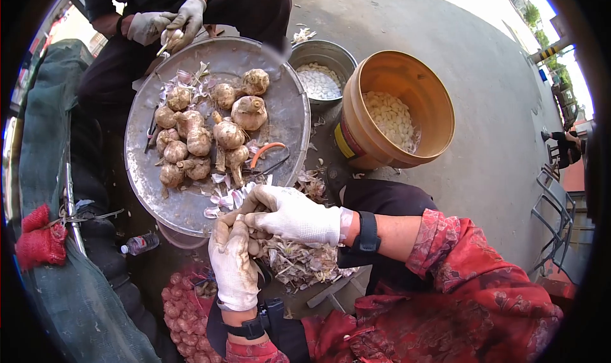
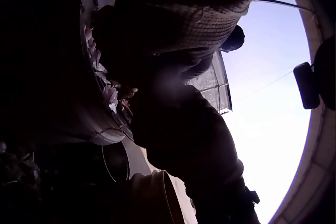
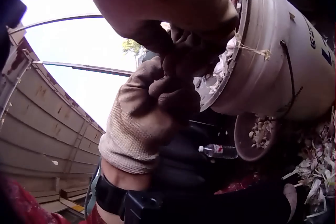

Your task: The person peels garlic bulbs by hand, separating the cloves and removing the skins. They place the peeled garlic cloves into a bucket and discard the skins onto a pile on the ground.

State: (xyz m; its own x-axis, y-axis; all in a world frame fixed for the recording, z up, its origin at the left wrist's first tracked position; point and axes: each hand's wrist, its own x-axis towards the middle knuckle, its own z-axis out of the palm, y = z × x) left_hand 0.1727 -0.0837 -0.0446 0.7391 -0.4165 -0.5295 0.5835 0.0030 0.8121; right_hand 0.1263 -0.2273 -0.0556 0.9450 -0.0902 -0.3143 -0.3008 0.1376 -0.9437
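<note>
Left hand [image 1: 234, 264] and right hand [image 1: 296, 215] both pinch one small clove [image 1: 241, 218] — skin pile [image 1: 302, 261] just beneath, probably to catch peelings.

Head overhead, downward — wrists close, upward

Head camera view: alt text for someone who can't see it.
The gloved left hand and right hand pinch a garlic piece together beside a metal tray of garlic bulbs. A bucket and steel bowl beyond hold peeled cloves.
</note>
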